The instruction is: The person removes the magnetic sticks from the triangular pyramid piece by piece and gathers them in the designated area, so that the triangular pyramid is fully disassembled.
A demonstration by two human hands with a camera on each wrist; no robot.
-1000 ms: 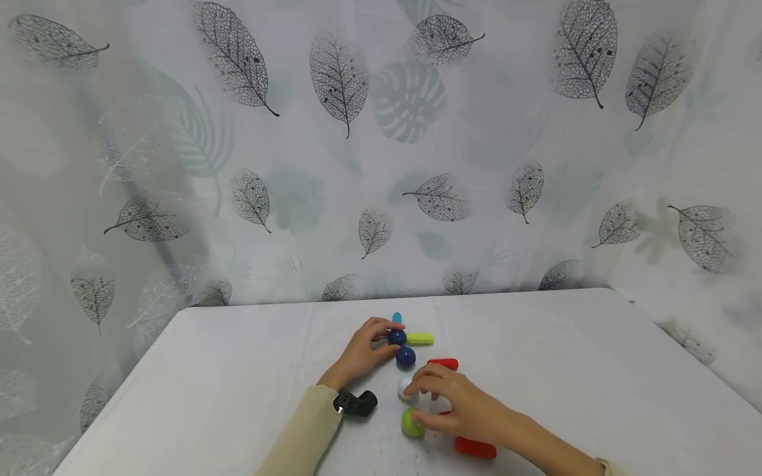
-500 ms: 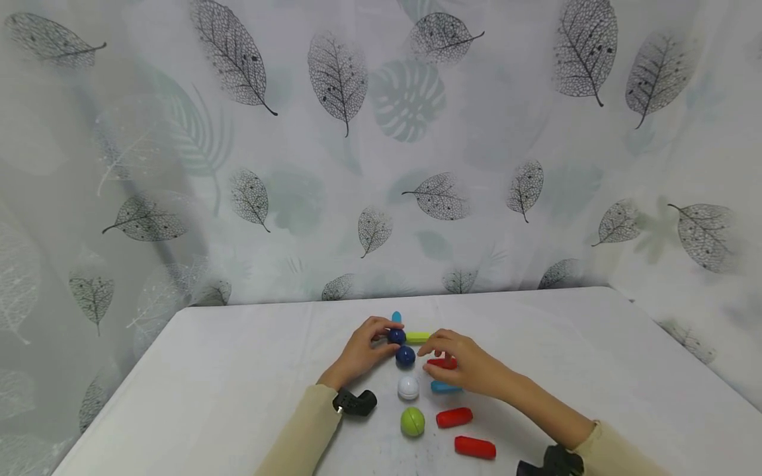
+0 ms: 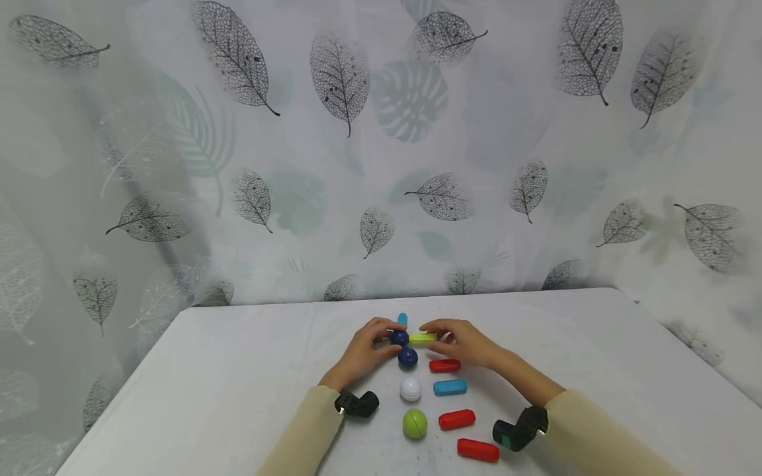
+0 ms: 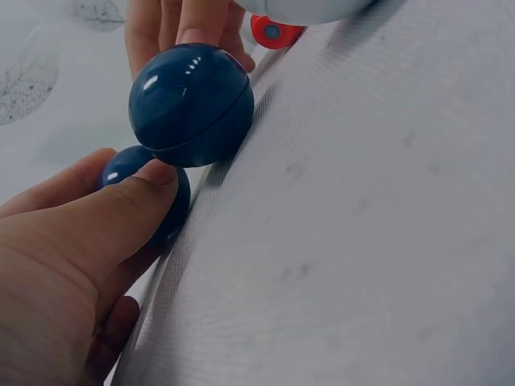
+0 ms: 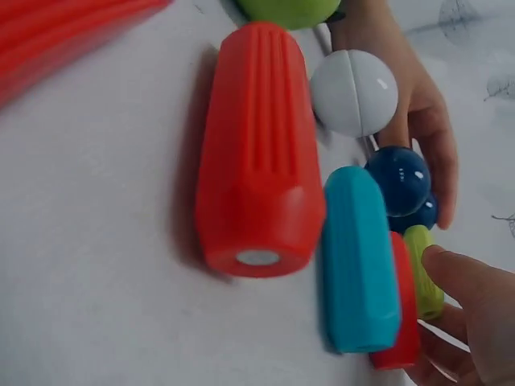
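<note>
Spanning the lower frame, the white surface [image 3: 238, 370] carries a cluster of magnetic balls and rods in front of the leaf-print curtain [image 3: 381, 145]. Since half a second ago the right hand [image 3: 461, 344] has moved up off the top red rod [image 3: 444, 365] to the yellow-green rod [image 3: 423, 338], pinching its right end; judged from that, work has shifted to the top joint. That rod lies flat, long axis left-right, left end pointing at and touching the upper dark blue ball [image 3: 399, 338]. Left hand [image 3: 366, 350] unchanged, fingers curled round that ball. Second dark blue ball [image 3: 407, 357] sits just below, then white ball [image 3: 410, 389], green ball [image 3: 414, 424]. Blue rod [image 3: 450, 387] and two more red rods [image 3: 457, 419] lie apart, untouched.
</note>
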